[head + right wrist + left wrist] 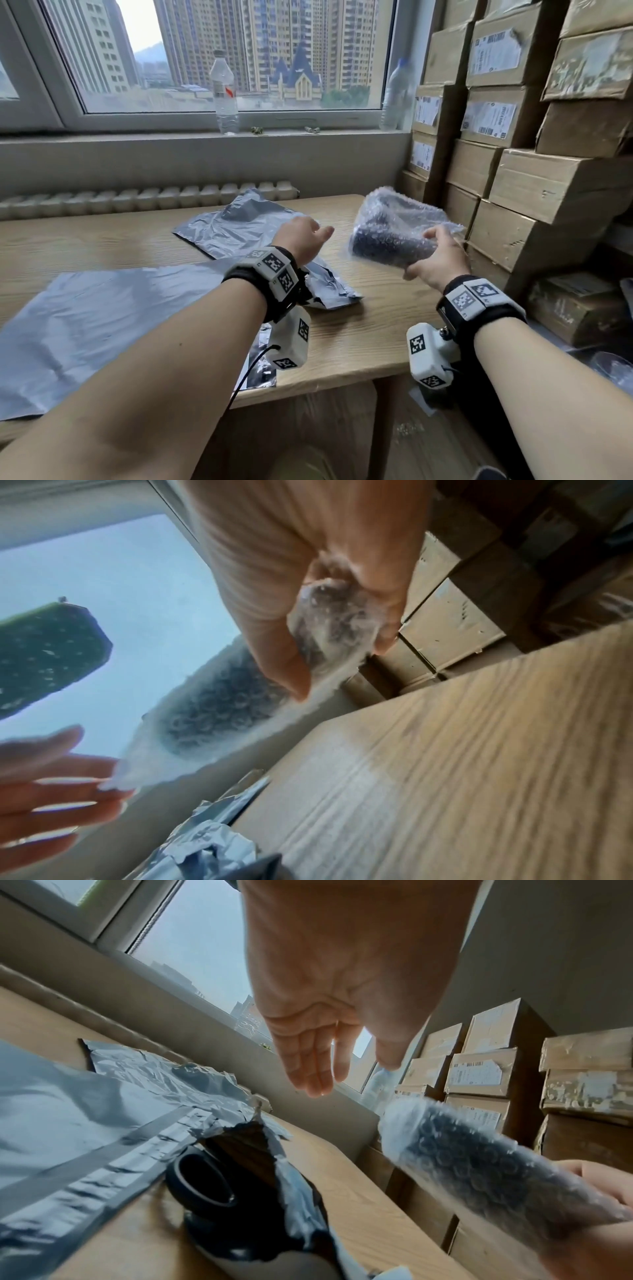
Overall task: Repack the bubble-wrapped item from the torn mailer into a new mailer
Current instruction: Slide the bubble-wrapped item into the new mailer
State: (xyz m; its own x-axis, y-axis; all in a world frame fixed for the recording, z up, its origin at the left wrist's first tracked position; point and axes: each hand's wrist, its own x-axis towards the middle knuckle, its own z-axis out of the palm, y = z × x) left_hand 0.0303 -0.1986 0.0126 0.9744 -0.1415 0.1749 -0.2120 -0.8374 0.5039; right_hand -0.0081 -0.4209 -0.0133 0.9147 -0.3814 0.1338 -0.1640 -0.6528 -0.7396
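My right hand (435, 254) grips the bubble-wrapped item (394, 233), a dark roll in clear bubble wrap, and holds it in the air above the right end of the wooden table (359, 329). The right wrist view shows fingers and thumb of that hand (325, 615) pinching one end of the item (222, 710). My left hand (306, 236) hovers open just left of it, fingers straight, holding nothing. Under it lies the torn grey mailer (239, 226), its ragged open end (267, 1150) showing a black inside. A flat new grey mailer (102, 325) lies nearer, on the left.
Stacked cardboard boxes (548, 188) wall in the table's right side, with one more box (575, 308) lower down. A water bottle (224, 92) stands on the window sill, a second one (397, 96) at its right end. A radiator (137, 198) runs behind the table.
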